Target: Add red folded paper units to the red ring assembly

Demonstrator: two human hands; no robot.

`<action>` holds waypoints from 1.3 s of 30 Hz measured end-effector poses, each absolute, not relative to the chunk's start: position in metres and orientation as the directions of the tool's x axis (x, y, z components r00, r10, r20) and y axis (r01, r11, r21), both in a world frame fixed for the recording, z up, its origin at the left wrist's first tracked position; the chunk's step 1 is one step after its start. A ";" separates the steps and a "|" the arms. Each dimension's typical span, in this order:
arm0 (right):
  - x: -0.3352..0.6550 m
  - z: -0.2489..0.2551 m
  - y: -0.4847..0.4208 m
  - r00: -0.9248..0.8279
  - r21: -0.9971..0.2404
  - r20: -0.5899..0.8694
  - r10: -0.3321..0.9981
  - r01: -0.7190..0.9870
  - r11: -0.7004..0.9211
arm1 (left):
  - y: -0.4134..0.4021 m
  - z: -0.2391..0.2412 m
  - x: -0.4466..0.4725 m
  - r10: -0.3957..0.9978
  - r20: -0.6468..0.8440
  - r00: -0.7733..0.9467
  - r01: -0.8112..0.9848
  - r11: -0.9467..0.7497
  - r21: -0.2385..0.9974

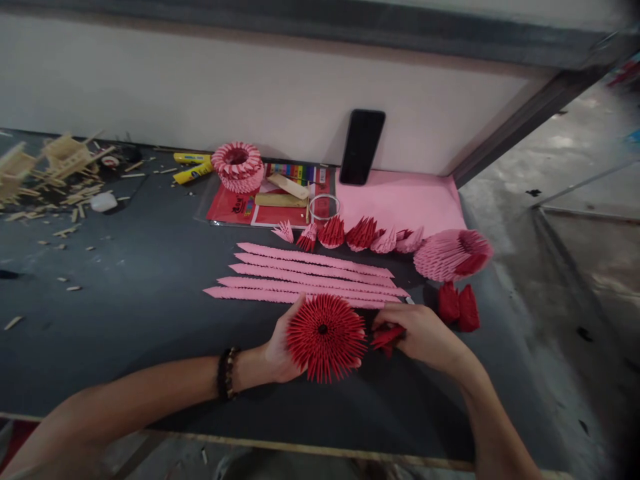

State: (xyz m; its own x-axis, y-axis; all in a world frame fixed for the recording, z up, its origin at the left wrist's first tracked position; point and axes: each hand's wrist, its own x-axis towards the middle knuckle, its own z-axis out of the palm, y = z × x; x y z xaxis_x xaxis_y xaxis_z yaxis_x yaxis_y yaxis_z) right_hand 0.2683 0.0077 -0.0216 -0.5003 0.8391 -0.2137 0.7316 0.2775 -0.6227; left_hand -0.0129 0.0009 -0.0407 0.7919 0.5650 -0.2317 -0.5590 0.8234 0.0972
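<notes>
My left hand (284, 348) is wrapped round the underside of a red folded-paper disc (326, 339), whose spiky points fan out from a small dark hole. Just right of the disc, my right hand (417, 333) pinches red folded-paper pieces (388, 337); how many is hidden by the fingers. Beyond both hands lie several long pink paper strips (310, 275) with pointed ends, side by side. Two red paper bundles (458, 307) rest to the right of my right hand. Behind them a larger pink and red paper piece (447, 255) lies on its side.
A row of small red and pink paper cones (361, 233) stands behind the strips. Farther back are a pink and red paper ring (237, 167), a packet (230, 205), a leaning phone (363, 147), pink paper (400, 200) and yellow glue sticks (194, 172). Wooden sticks (75, 193) litter the left.
</notes>
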 end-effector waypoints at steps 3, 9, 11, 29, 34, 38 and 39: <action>0.262 -0.016 0.005 -0.417 -0.717 -0.113 0.902 0.663 0.216 | 0.001 -0.039 -0.012 0.550 -0.264 0.793 -0.536 0.834 0.127; 0.247 -0.020 -0.007 -0.190 -0.925 -0.112 0.975 0.378 -0.032 | -0.001 -0.034 -0.011 0.523 -0.308 0.795 -0.491 0.852 0.179; 0.240 -0.026 -0.011 -0.177 -0.958 -0.205 0.963 0.236 -0.161 | -0.002 -0.035 -0.011 0.520 -0.317 0.793 -0.488 0.854 0.181; 0.228 -0.046 -0.011 0.079 -0.983 -0.183 0.980 -0.009 -0.183 | -0.001 -0.027 -0.007 0.549 -0.408 0.730 -0.514 0.834 0.202; 0.226 -0.049 -0.015 0.080 -0.977 -0.211 0.974 0.013 -0.212 | -0.001 -0.026 -0.006 0.546 -0.385 0.744 -0.505 0.837 0.213; 0.224 -0.045 -0.018 0.053 -0.973 -0.220 0.974 0.057 -0.223 | -0.001 -0.027 -0.006 0.549 -0.387 0.741 -0.509 0.835 0.209; 0.224 -0.043 -0.019 0.052 -0.973 -0.217 0.975 0.069 -0.220 | -0.001 -0.027 -0.006 0.549 -0.386 0.741 -0.510 0.835 0.207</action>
State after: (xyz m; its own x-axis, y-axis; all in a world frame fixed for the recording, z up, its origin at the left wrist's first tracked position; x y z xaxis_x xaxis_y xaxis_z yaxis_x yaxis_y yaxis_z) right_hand 0.2239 -0.0188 -0.0429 0.0519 0.9748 -0.2170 0.0695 -0.2203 -0.9730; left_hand -0.0057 -0.0013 -0.0271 0.7413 0.5487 -0.3864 -0.5098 0.8349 0.2075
